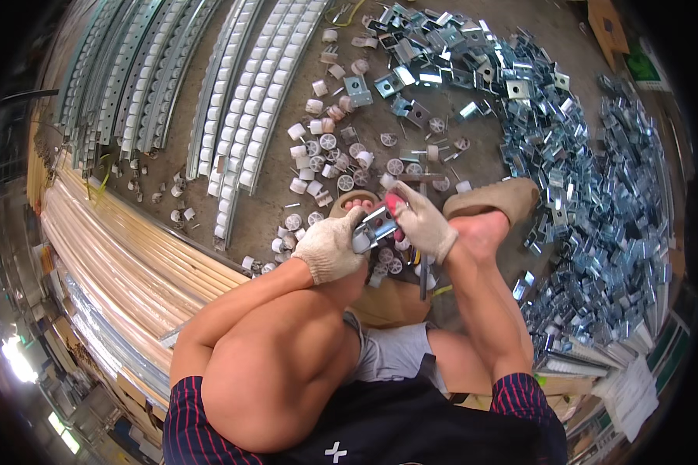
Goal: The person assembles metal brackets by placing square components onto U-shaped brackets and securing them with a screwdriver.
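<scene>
Two gloved hands meet over the person's feet: the left hand [329, 246] grasps a shiny metal bracket piece [378, 227], and the right hand [428, 225] curls at its other end, fingers bent. Something red [396, 205] shows at the right fingers; whether it is a tool handle or part of the glove, I cannot tell. A dark bar [423, 275] runs below the right hand.

If the left grip slips, the piece could drop onto the bare toes [357, 204], since the sandals are open. A thin metal edge could also catch a glove if pressed at an angle. Loose white wheels [328, 142] lie close around the feet on the floor [477, 143], so a nudge could send some rolling. Farther right, the heaped metal brackets [551, 155] could slide if knocked, being stacked without restraint.

Roller tracks [267, 81] lie at upper left. As for writing, the dark shirt [411, 422] bears a white cross-shaped mark, and a green-and-white package [648, 68] shows nothing legible.
</scene>
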